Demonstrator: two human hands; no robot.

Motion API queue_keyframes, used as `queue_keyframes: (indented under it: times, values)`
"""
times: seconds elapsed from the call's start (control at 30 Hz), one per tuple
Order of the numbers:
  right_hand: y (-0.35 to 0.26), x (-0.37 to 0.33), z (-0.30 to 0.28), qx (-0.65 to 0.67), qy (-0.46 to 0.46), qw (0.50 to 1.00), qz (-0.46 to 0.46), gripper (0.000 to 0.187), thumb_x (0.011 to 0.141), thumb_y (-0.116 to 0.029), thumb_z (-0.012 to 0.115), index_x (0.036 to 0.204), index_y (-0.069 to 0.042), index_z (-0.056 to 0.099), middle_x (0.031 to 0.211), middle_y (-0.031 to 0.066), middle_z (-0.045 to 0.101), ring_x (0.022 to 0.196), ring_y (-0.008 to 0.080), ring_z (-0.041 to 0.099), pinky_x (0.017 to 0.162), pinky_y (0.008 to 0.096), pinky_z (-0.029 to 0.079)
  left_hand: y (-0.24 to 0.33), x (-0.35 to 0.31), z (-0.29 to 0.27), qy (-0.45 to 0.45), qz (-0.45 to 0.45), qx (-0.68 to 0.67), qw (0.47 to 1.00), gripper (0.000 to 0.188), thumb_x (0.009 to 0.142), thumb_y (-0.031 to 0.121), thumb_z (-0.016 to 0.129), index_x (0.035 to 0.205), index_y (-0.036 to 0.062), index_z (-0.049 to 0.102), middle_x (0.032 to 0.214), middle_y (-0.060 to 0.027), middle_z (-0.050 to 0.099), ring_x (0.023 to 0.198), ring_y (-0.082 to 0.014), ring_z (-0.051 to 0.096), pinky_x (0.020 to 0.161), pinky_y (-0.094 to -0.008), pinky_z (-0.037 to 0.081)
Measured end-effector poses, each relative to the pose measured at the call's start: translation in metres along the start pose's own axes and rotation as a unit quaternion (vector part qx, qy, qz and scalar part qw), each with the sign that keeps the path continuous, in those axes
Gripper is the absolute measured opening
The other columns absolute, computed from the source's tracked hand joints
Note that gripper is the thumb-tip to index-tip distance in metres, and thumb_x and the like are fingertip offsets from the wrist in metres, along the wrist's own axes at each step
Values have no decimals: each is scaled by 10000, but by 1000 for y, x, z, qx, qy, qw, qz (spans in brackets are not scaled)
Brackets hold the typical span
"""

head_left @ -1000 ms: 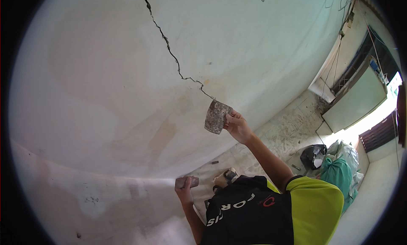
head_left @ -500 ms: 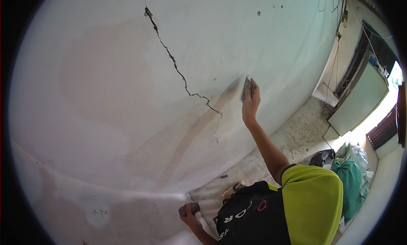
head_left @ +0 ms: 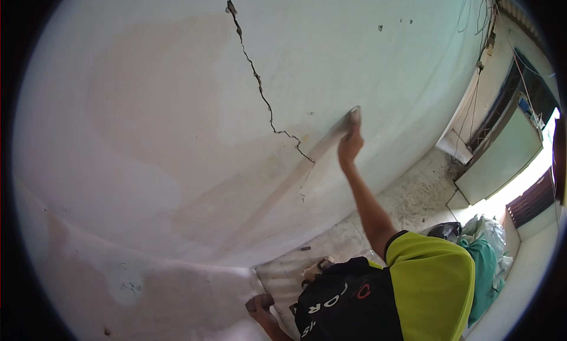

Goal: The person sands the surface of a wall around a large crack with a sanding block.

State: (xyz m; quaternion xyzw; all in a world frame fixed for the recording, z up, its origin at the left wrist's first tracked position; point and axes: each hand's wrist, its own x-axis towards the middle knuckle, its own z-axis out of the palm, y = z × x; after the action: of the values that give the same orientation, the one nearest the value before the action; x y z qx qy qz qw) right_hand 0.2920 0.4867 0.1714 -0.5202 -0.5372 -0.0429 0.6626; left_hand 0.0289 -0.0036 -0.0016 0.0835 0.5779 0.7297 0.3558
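My right hand (head_left: pixel 351 143), arm stretched up, is closed on a thin flat grey piece (head_left: pixel 355 113). The piece is against or close to the pale plastered wall (head_left: pixel 177 99); whether it is a scraper or folded abrasive sheet I cannot tell. A dark shadow of hand and arm slants across the plaster beside it. Left of the hand, a jagged crack (head_left: pixel 263 99) runs down the wall and thins out at its lower end. Low down, my left hand (head_left: pixel 263 318) grips a dark brown block (head_left: pixel 260 302), held apart from the raised right arm.
Dusty floor tiles (head_left: pixel 407 190) lie below the wall, with a small dark piece (head_left: pixel 305 248) on them. Green bag (head_left: pixel 481 270) and clear plastic bags (head_left: pixel 489 232) stand at right. Behind them is a leaning pale panel (head_left: pixel 502 164); loose wires (head_left: pixel 472 99) hang in the corner.
My right hand has turned, so the flat piece shows narrower, and it sits slightly to the right. The crack and wall have shifted right in view. The left hand still holds the block.
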Motion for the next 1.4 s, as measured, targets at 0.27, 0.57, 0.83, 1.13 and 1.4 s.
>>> queue_keyframes:
  times: [0.27,0.57,0.83,1.13,1.4]
  values:
    - [-80,-153,-31,282,-581,762,-36,330,936,34,449,1227,-48,581,1063,170,682,932,316,665,822,376,511,27,37,115,-33,26,43,998,382,882,62,669,1206,2,476,1074,-112,572,901,-200,620,828,-313,509]
    - [-106,-156,-84,588,-458,420,518,323,984,-133,524,1292,-45,482,1216,74,611,1117,182,597,967,377,477,77,41,173,-145,154,214,954,318,920,67,648,1227,-12,623,1105,-76,661,979,-109,601,866,-261,483]
    - [-127,-123,-77,461,-453,726,237,247,958,-4,513,1202,1,548,1061,84,661,976,137,629,839,252,466,106,34,163,-57,201,191,959,324,938,72,626,1253,-2,611,1028,-51,655,859,-68,552,766,-218,456]
    - [-208,-30,28,95,-165,911,-366,437,839,79,510,1269,19,559,1421,193,477,1341,393,418,1125,526,311,23,15,83,1,127,80,989,294,960,98,598,1241,12,592,1058,-56,618,893,-107,569,757,-238,475]
    - [-171,-97,103,116,-256,696,-660,479,895,-66,505,1374,-52,491,1450,87,471,1361,231,429,1135,419,355,5,-13,36,118,78,50,989,318,977,158,571,1268,30,567,1063,-38,604,910,-121,577,763,-242,485]
